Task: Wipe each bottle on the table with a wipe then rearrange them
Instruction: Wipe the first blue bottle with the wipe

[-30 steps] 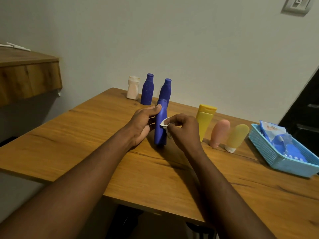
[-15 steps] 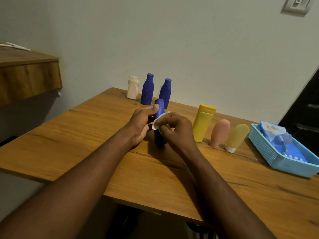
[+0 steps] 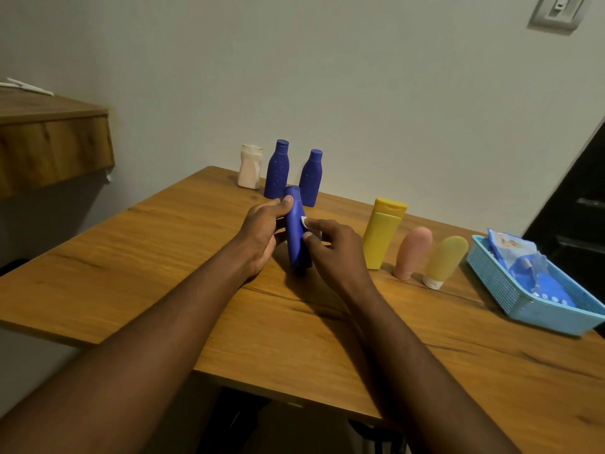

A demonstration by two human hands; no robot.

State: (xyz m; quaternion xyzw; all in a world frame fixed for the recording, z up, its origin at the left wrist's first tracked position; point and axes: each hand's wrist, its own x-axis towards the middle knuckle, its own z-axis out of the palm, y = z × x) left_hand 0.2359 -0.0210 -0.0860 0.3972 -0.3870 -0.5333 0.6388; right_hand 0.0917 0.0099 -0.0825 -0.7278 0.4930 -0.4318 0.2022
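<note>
Left hand (image 3: pixel 262 234) fingers clamped on blue bottle (image 3: pixel 296 247); right hand (image 3: pixel 334 253) fingers pinching wipe (image 3: pixel 303 221), shifted to bottle's right side; wiping continues.

Left hand (image 3: pixel 262 234) gripping blue bottle (image 3: pixel 296 239), right hand (image 3: pixel 334 253) pinching wipe (image 3: pixel 303 221)

Wall switch (image 3: pixel 556 11) top right; wooden shelf (image 3: pixel 49 149) (left).
</note>
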